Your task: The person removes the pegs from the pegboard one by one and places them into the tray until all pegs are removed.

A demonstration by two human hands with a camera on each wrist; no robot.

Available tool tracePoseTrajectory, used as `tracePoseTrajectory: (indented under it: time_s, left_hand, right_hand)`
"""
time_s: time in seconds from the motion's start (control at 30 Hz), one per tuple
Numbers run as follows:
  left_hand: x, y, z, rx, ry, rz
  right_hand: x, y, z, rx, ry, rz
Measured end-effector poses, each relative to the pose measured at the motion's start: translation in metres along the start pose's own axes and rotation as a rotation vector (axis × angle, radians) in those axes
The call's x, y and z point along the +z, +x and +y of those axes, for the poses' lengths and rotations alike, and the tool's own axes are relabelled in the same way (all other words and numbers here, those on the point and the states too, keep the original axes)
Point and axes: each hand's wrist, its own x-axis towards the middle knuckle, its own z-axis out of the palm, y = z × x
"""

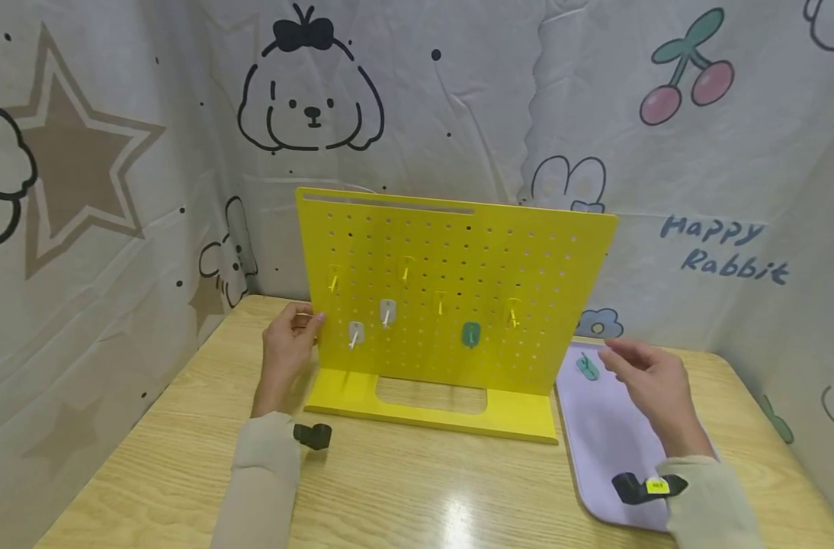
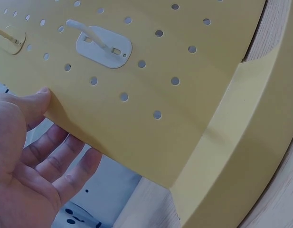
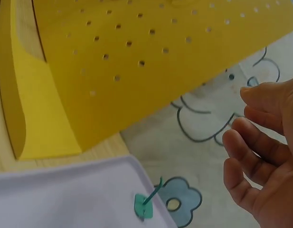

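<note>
A yellow pegboard (image 1: 424, 358) stands upright on its base on the table. My left hand (image 1: 290, 343) holds its left edge, the thumb on the front face and the fingertips at the edge and behind it. On the board hang two white hooks, the lower one (image 2: 104, 46) closest to my left hand, several yellow hooks (image 1: 513, 313) and a green hook (image 1: 470, 335). My right hand (image 1: 653, 385) hovers above the lilac tray (image 1: 616, 442), fingers loosely bent with nothing between them. Near that hand, a second green hook (image 3: 144, 206) lies at the tray's far end.
The wooden table (image 1: 389, 488) has a patterned cloth (image 1: 458, 114) hanging behind it and at both sides. The tray stands right beside the board's base on the right. A rectangular cutout opens in the base's middle.
</note>
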Motion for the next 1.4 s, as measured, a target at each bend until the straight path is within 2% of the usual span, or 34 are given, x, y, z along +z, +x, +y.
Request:
tracePoseTrajectory:
  time_s: [0.17, 0.4, 0.67, 0.8, 1.07, 1.4]
  left_hand:
    - [0.000, 0.000, 0.001, 0.014, -0.004, 0.001]
    - [0.001, 0.000, 0.000, 0.017, 0.007, 0.001]
    - [0.000, 0.001, 0.000, 0.033, 0.011, 0.009]
    - [0.000, 0.001, -0.001, 0.021, 0.005, 0.004]
    - [0.000, 0.001, -0.002, 0.007, 0.002, 0.000]
    - [0.001, 0.000, 0.000, 0.000, -0.005, -0.001]
  right_hand:
    - [0.000, -0.009, -0.019, -0.076, 0.019, 0.002]
    - [0.007, -0.013, -0.036, -0.238, 0.052, 0.018]
    - [0.025, -0.008, -0.050, -0.352, 0.104, -0.013]
    - [0.034, -0.005, -0.058, -0.398, 0.133, -0.027]
    - [0.049, -0.006, -0.069, -0.440, 0.211, -0.088]
    - [0.065, -0.005, -0.075, -0.362, 0.221, -0.136]
